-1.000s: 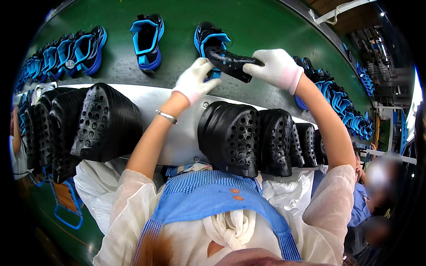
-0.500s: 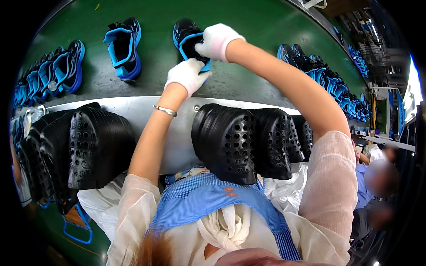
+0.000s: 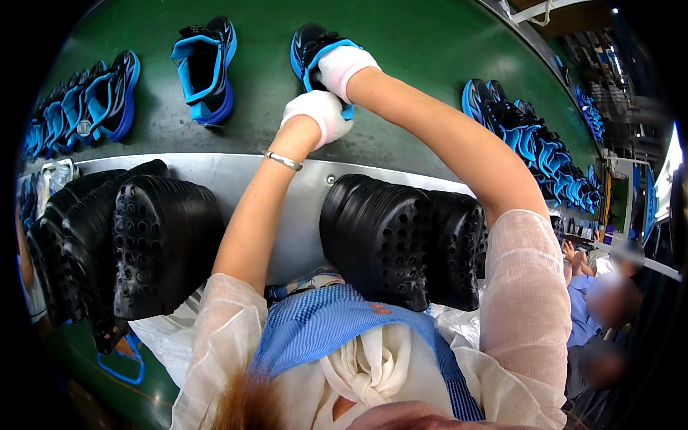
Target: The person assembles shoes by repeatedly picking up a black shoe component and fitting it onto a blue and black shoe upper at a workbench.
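Observation:
A black sneaker [image 3: 307, 44] with bright blue trim stands on the green work surface in front of me, toe pointing away. My left hand [image 3: 315, 117], in a white glove, is closed round its heel. Over the shoe's opening is my right hand [image 3: 345, 69], gloved too, with its fingers down inside and hidden from view. To the left stands a matching sneaker [image 3: 204, 72], touched by neither hand.
A row of similar sneakers [image 3: 111, 97] lines the far left, and another group [image 3: 527, 136] stands at the right. Stacked black perforated insoles [image 3: 168, 240] lie near me on the left, with more stacks [image 3: 376, 240] on the right. Other people [image 3: 598, 301] are at the right.
My right hand has moved slightly down and deeper into the shoe's opening. My left hand stays at the heel. The whole view has shifted a little.

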`<state>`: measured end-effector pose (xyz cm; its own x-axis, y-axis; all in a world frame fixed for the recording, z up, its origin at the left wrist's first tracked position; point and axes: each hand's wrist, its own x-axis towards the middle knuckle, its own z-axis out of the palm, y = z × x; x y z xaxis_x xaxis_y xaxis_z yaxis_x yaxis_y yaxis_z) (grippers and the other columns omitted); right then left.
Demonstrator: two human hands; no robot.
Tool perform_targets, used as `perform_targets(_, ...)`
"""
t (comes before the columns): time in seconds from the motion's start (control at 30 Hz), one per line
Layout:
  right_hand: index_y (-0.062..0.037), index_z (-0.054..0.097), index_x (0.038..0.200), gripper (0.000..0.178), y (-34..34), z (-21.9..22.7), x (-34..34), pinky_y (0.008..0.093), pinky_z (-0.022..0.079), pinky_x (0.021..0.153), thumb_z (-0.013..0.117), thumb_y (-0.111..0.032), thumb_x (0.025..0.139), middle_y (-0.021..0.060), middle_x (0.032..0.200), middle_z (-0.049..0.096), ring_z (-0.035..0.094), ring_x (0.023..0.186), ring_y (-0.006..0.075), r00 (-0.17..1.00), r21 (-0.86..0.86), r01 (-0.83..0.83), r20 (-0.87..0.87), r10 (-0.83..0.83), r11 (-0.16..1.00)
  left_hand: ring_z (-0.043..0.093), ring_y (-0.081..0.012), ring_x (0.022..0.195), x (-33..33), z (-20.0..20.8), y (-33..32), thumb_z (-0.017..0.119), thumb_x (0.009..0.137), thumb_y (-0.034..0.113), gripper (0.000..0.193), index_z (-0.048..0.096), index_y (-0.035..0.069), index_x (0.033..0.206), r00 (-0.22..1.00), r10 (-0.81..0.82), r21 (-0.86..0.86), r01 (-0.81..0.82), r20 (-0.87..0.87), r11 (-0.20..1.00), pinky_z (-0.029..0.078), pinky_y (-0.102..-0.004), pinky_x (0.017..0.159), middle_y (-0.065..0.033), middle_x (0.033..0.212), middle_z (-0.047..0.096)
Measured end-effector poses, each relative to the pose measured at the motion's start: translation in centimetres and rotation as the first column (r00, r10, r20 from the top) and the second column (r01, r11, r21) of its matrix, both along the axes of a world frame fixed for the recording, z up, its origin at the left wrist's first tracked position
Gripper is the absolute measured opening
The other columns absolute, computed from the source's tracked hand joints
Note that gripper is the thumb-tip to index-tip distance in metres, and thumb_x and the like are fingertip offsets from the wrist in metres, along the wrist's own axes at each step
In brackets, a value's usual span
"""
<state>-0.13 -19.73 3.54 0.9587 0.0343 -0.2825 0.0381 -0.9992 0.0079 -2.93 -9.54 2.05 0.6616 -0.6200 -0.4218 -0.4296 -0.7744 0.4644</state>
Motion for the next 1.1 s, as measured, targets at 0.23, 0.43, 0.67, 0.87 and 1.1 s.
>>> perform_targets(0.23, -0.0254, 0.071, 0.084, 0.022, 1.7, 2.8, -1.2, 0.0328, 0.055, 0.071, 0.07, -0.012, 0.067, 0.0049, 0.093, 0.07, 0.067, 0.086, 0.0228, 0.992, 0.021, -0.064, -0.108, 0.066, 0.998, 0.062, -0.0356, 0.094, 0.5, -1.3, 1.4, 0.051, 0.081, 0.037, 0.037, 0.069, 0.008, 0.095, 0.995, -0.078, -0.054, 0.081, 0.069, 0.995, 0.05, -0.0412, 0.084, -0.0176, 0.099, 0.065)
perform_targets(0.43, -0.009, 0.069, 0.093, 0.022, 1.3, 1.9, -0.5, 0.0349, 0.053, 0.074, 0.06, -0.017, 0.075, 0.0127, 0.096, 0.068, 0.066, 0.085, 0.0307, 0.999, 0.033, 0.041, -0.024, -0.041, 0.999, 0.062, -0.0355, 0.092, 0.7, -0.5, 0.4, 0.051, 0.082, 0.04, 0.04, 0.069, 0.007, 0.095, 0.998, -0.019, -0.041, 0.021, 0.052, 0.999, 0.05, -0.0403, 0.082, -0.0174, 0.097, 0.066)
perform_targets(0.67, -0.0104, 0.067, 0.099, 0.031, -1.4, 5.1, -3.9, 0.0428, 0.052, 0.076, 0.048, -0.029, 0.085, 0.0143, 0.093, 0.067, 0.064, 0.088, 0.0323, 0.987, 0.007, -0.119, -0.107, 0.12, 0.993, 0.066, -0.0309, 0.07, 0.3, -0.1, 1.0, 0.051, 0.083, 0.041, 0.043, 0.068, 0.002, 0.084, 0.999, -0.001, 0.032, 0.002, -0.051, 0.999, 0.051, -0.0381, 0.07, -0.0173, 0.072, 0.066)
perform_targets(0.87, -0.008, 0.065, 0.097, 0.037, -11.0, 10.5, -13.1, 0.0434, 0.05, 0.08, 0.044, -0.037, 0.088, 0.0164, 0.093, 0.066, 0.063, 0.091, 0.0336, 0.991, -0.105, 0.134, -0.004, -0.136, 0.985, 0.065, -0.0286, 0.062, 0.8, 0.6, 1.7, 0.054, 0.081, 0.038, 0.04, 0.065, 0.0, 0.076, 1.0, 0.016, -0.045, -0.017, -0.023, 0.999, 0.05, -0.039, 0.064, -0.018, 0.065, 0.063)
perform_targets(1.1, -0.0042, 0.067, 0.106, 0.034, -25.4, 11.0, -20.7, 0.041, 0.051, 0.086, 0.056, -0.027, 0.083, 0.0187, 0.109, 0.065, 0.063, 0.1, 0.0322, 0.798, -0.381, 0.568, 0.036, -0.602, 0.73, 0.062, -0.0261, 0.057, 2.5, 0.5, 2.6, 0.056, 0.079, 0.035, 0.038, 0.063, -0.001, 0.072, 0.999, 0.051, -0.04, -0.05, 0.014, 0.998, 0.049, -0.0375, 0.061, -0.0141, 0.061, 0.061)
